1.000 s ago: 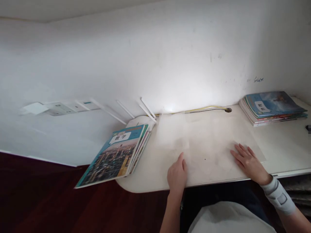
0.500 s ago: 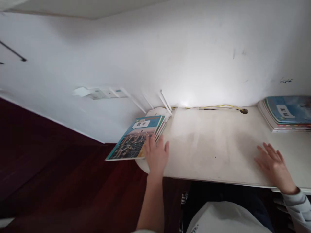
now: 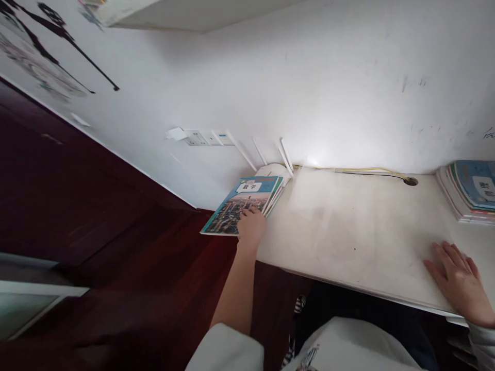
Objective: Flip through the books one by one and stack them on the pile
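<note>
Books at the desk's left end, partly overhanging the edge. Left hand on them: fingers curled over the top cover at the near right corner; thumb hidden, so cannot tell if it grips or just rests. Right hand open, palm down on the desk, fingers slightly spread, well apart from the books.

Step in hand looks like handling the books left-handed. To do it well: thumb under the lowest book, fingers flat on top, whole pile pinched, not just the top cover. Keep it level; the overhang could tip, and loose edges could slide. Second hand would likely help.

Look: several thin softcovers, not squared, edges fanning out at right, green and white showing. Top cover blue above, city skyline photo below, white label with dark characters.

Beyond: white router just behind the books, antennas up; second stack at far right; yellow cable along the wall; sockets on it.
</note>
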Motion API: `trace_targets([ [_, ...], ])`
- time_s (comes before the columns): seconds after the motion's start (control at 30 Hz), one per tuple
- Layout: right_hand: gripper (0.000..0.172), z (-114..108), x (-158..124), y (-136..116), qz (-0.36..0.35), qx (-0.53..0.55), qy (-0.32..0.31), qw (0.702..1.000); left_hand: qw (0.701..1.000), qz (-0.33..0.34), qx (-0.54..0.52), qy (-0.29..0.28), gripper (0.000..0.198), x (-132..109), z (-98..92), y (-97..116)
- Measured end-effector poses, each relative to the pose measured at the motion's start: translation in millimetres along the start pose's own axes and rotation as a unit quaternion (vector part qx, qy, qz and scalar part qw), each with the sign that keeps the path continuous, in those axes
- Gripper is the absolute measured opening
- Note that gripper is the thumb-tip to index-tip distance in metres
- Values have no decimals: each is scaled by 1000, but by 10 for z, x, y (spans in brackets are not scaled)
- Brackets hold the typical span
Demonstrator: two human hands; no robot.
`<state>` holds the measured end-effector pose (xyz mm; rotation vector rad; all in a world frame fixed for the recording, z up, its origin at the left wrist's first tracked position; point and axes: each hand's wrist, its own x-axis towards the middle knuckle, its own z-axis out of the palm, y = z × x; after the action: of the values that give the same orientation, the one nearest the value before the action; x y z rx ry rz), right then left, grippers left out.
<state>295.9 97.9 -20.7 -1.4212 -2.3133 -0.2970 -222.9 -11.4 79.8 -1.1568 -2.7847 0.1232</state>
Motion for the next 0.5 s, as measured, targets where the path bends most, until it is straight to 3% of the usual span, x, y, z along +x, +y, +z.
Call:
trace_targets([
  [0.23, 57, 3, 7, -16, 2, 5, 0, 1000, 999, -22, 27, -16, 34, 13, -221, -62],
  [0.5, 54, -53, 37, -56, -12, -6, -5, 1000, 997, 1, 38, -60, 47, 121, -547, -187],
])
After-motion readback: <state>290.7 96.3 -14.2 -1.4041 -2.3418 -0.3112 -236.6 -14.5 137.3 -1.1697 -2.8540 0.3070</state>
